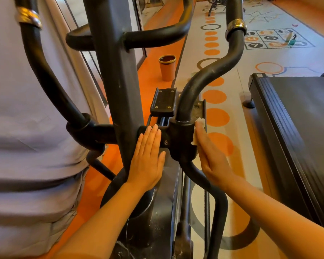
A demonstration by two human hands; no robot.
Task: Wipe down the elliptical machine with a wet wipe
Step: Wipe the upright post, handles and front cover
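Elliptical machine mid-wipe — right hand, fingers straight, presses wet wipe on pivot joint; left hand flat (bracing column). Next: likely sweep up handlebar.

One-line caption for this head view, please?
Right hand presses a wipe against the elliptical's arm joint; left hand rests flat beside it.

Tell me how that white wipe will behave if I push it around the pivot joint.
The wipe looks thin and crumpled under the right hand, so it is probably floppy and will bunch up. It likely weighs almost nothing. Pressed flat against the black joint, it may drag rather than slide.
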